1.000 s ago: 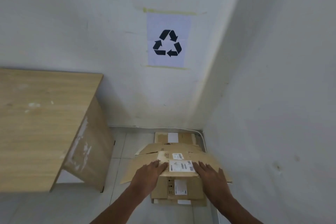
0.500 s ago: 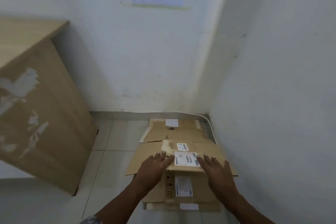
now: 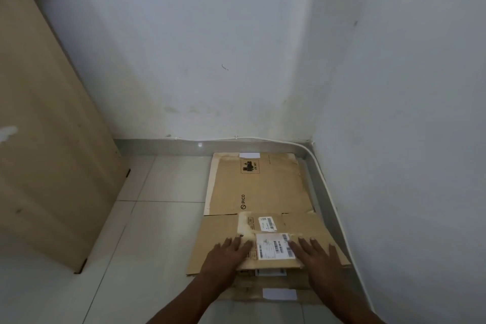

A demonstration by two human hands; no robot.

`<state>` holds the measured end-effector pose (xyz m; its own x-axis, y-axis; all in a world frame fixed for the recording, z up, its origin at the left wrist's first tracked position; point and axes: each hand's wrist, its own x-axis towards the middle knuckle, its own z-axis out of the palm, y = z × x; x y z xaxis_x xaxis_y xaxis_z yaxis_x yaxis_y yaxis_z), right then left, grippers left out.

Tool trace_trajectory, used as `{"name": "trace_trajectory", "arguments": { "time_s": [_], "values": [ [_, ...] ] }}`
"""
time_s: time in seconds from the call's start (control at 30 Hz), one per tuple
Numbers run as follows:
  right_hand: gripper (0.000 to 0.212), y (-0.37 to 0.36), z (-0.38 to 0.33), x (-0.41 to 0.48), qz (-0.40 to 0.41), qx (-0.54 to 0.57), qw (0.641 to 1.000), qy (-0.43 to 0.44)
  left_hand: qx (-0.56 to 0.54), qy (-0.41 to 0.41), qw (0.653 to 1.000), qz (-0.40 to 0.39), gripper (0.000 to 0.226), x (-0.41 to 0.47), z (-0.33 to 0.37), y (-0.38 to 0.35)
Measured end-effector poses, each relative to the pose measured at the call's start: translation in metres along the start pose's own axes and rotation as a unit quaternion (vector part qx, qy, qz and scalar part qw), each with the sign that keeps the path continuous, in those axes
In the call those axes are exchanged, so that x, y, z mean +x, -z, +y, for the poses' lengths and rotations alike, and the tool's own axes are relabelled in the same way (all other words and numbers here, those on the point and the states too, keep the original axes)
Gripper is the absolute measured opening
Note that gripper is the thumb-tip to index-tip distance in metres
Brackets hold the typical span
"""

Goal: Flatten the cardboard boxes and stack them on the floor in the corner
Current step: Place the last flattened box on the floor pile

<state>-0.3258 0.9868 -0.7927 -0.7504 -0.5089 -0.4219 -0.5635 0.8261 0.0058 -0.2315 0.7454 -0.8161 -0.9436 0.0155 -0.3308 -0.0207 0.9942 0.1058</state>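
A flattened brown cardboard box [image 3: 215, 231] with white shipping labels lies on top of the stack in the floor corner. Under it, farther back, lies a larger flattened box [image 3: 263, 184] printed "PICO", reaching the back wall. Another flat piece with a white label [image 3: 278, 294] sticks out at the near edge. My left hand [image 3: 226, 255] lies palm down on the top box, left of the big label. My right hand [image 3: 318, 255] lies flat on it at the right, fingers spread.
A light wooden desk side panel [image 3: 52, 139] stands at the left on the pale tiled floor [image 3: 147, 218]. White walls meet at the corner behind the stack. A white cable [image 3: 323, 181] runs along the skirting at the right.
The view has tilted down and closer to the floor; the recycling sign has left the frame. The top box has sunk from a raised, bowed shape to nearly flat under both hands.
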Motion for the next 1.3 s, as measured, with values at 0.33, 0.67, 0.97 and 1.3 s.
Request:
{"name": "trace_trajectory", "arguments": {
  "time_s": [0.33,0.67,0.97,1.3],
  "values": [
    [0.080,-0.019,0.011,0.043,-0.079,0.019,0.997,0.014,-0.012,0.028,0.998,-0.056,0.079,0.039,-0.013,-0.030],
    [0.083,-0.078,0.017,0.081,-0.178,0.127,0.976,0.004,-0.087,0.041,0.981,-0.168,0.092,0.057,-0.021,-0.072],
    [0.087,-0.105,0.015,0.090,-0.157,0.175,0.972,-0.024,-0.123,0.049,0.978,-0.159,0.098,0.063,-0.030,-0.094],
    [0.121,-0.117,-0.015,0.088,-0.157,0.161,0.971,-0.078,-0.119,0.082,0.976,-0.164,0.103,0.063,-0.015,-0.104]
  ]
}}
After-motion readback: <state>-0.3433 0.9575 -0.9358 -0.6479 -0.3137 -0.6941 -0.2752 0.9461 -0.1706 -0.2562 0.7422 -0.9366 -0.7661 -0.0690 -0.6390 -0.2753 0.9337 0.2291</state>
